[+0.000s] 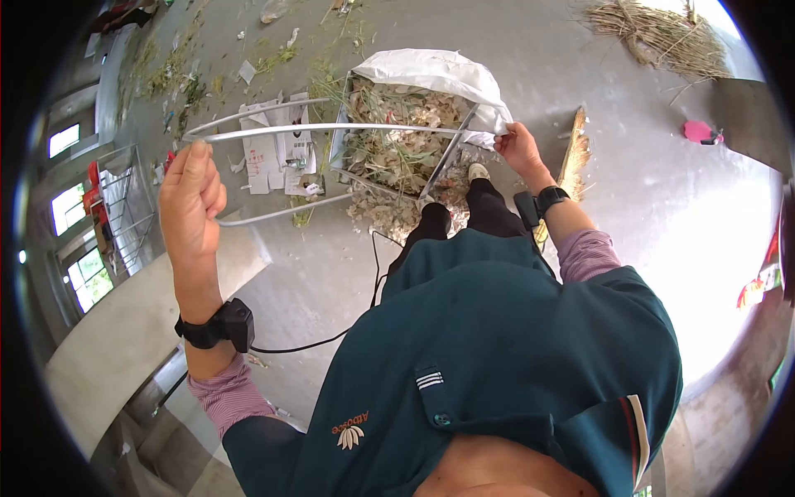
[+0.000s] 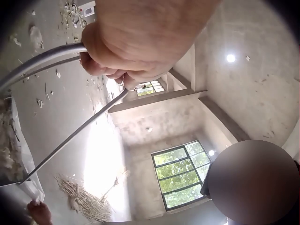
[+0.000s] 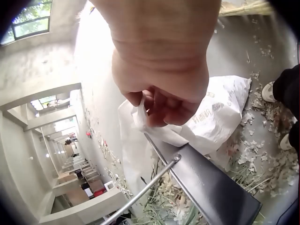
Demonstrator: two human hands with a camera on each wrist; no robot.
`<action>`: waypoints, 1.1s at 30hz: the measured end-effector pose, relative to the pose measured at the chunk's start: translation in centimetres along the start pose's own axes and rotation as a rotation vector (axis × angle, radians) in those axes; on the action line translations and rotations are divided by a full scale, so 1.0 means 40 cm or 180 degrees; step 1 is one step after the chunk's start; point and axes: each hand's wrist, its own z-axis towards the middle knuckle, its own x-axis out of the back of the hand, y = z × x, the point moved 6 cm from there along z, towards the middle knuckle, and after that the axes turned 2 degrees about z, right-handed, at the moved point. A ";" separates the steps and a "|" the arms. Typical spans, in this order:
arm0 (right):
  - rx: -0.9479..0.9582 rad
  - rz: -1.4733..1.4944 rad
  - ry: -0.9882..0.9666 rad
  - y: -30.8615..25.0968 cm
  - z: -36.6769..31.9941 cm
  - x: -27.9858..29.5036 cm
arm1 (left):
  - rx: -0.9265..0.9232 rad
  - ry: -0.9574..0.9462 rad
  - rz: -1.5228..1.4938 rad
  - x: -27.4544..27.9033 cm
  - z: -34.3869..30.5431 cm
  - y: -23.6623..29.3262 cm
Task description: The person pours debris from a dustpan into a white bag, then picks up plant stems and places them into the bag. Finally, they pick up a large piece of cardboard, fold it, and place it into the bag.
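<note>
The left hand grips the bent end of a grey metal tube handle, raised above the floor at the left; in the left wrist view its fingers curl round the tube. With thumb and fingers the right hand pinches the edge of a white sack at the corner of a metal-sided scoop or frame. Dry leaves and green stalks lie inside it. In the right wrist view the sack drapes beside the dark metal side plate.
Flattened cardboard lies left of the frame. A broken yellowish board, a straw bundle and a pink object are on the right. Leaf scraps litter the floor by the person's shoes. A wire rack stands far left.
</note>
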 end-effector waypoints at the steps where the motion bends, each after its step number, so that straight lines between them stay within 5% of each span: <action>1: -0.0118 -0.0069 -0.0142 0.017 0.027 0.014 | -0.0011 0.0004 0.0001 0.004 -0.006 0.000; 4: -0.0129 -0.0416 0.0092 0.014 0.039 0.028 | -0.0055 0.0123 0.0001 0.032 -0.003 0.012; 8: 0.0314 -0.2292 -0.0001 -0.043 0.022 0.028 | 0.0071 0.0190 -0.0186 0.046 -0.011 0.028; 10: 0.1597 -0.4331 -0.0185 -0.055 0.039 0.020 | 0.0125 0.0202 -0.0201 0.045 -0.018 0.032; 14: 0.0970 -0.4692 0.0683 -0.051 0.082 0.059 | 0.0299 -0.0236 -0.0347 -0.001 -0.051 0.054; 16: 0.0105 -0.2229 0.1134 0.009 0.080 0.080 | 0.0393 -0.0318 -0.0387 -0.020 -0.073 0.052; 20: 0.0095 -0.1845 0.0508 0.109 0.117 0.029 | 0.0390 -0.0391 -0.0520 -0.049 -0.104 0.049; 22: 0.0091 -0.2038 0.0689 0.134 0.149 0.053 | 0.0387 -0.0395 -0.0571 -0.057 -0.115 0.050; 25: 0.0340 -0.4718 0.0375 0.156 0.173 0.039 | 0.0317 -0.0452 -0.0751 -0.046 -0.137 0.044; 28: 0.0566 -0.5936 -0.0173 0.192 0.167 0.010 | 0.0088 -0.0324 -0.0521 -0.035 -0.136 0.054; 30: 0.0883 -0.5556 -0.0621 0.185 0.134 -0.037 | -0.0034 -0.0097 -0.0359 -0.028 -0.136 0.051; 32: -0.0256 -0.5261 -0.1303 0.155 -0.011 -0.157 | -0.0040 -0.0101 -0.0333 -0.029 -0.128 0.033; 33: -0.0301 -0.4697 -0.1402 0.136 -0.072 -0.205 | -0.0034 -0.0108 -0.0302 -0.029 -0.125 0.021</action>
